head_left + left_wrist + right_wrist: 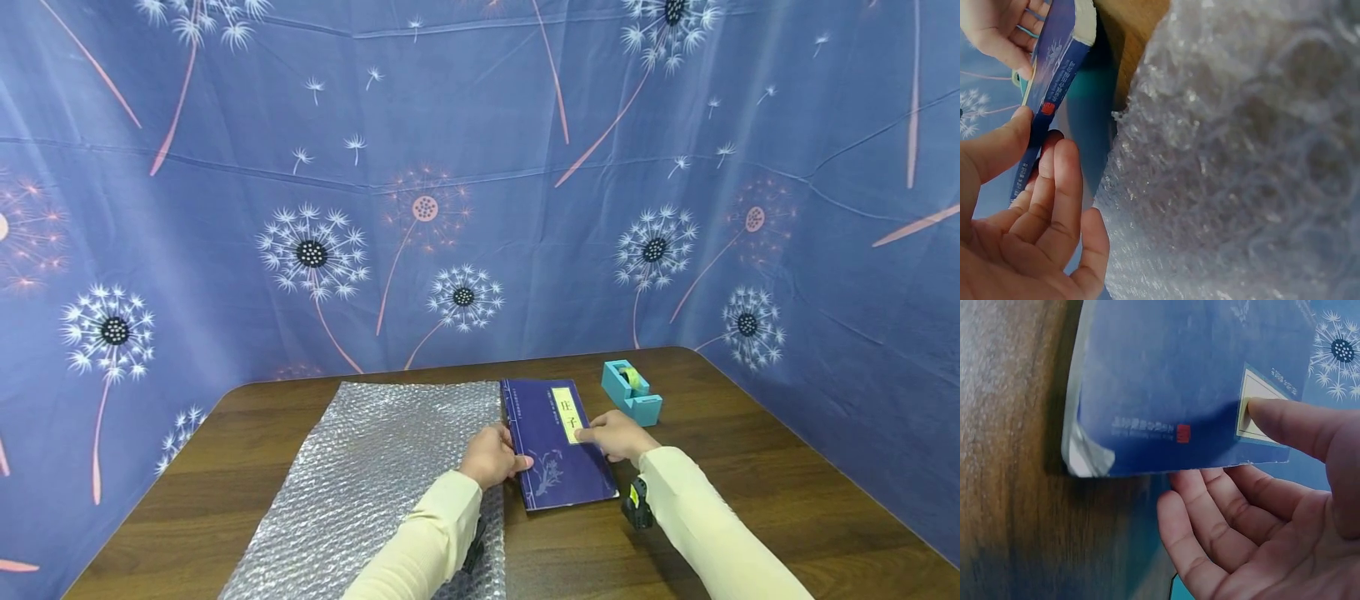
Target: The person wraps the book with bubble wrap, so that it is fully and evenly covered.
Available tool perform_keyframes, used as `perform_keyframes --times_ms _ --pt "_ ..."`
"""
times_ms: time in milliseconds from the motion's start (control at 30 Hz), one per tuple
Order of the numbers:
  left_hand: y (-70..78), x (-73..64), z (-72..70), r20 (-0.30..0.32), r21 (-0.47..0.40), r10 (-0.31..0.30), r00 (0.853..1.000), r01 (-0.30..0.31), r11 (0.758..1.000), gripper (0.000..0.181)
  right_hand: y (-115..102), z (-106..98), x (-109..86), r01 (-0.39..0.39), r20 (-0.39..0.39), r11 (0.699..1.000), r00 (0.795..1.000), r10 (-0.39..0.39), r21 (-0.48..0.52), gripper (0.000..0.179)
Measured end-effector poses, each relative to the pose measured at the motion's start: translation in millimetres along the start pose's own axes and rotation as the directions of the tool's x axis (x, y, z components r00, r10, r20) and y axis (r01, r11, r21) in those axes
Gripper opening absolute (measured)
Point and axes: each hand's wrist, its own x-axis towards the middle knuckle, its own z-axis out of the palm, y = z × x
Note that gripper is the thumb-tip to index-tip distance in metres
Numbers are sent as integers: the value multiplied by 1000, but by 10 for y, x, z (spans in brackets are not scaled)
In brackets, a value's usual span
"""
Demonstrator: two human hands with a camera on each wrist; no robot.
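A dark blue book (536, 458) with a yellow title label is held between both hands, beside the right edge of a sheet of bubble wrap (375, 467). My left hand (491, 456) grips its left, spine side, thumb on the cover; in the left wrist view the fingers (1063, 194) lie behind the spine. On the opposite side my right hand (618, 435) pinches the book, its thumb (1291, 422) on the label and the other fingers underneath. In the right wrist view the book (1160, 381) stands off the wooden surface, one corner worn.
A turquoise tape dispenser (632, 393) with a tape roll stands just behind my right hand. The brown wooden table (750, 475) ends at a blue dandelion-patterned cloth (525, 250) hanging behind it and at the sides.
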Motion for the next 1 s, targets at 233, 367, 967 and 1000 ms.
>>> perform_keyframes --times_ms 233,367,967,1000 --pt "3 10 9 -32 52 -29 999 31 998 25 13 -6 -6 -17 -10 1000 1000 17 18 56" --pt "24 14 9 -46 82 -52 998 56 995 32 11 -18 -13 -15 -12 1000 1000 15 18 55" --pt "-11 -16 -102 -74 79 -17 997 23 997 52 -32 -7 -50 13 -37 999 999 -12 42 46" --pt "-15 -16 -110 -74 77 -18 997 23 997 51 -39 -6 -54 19 -40 999 999 -18 43 47"
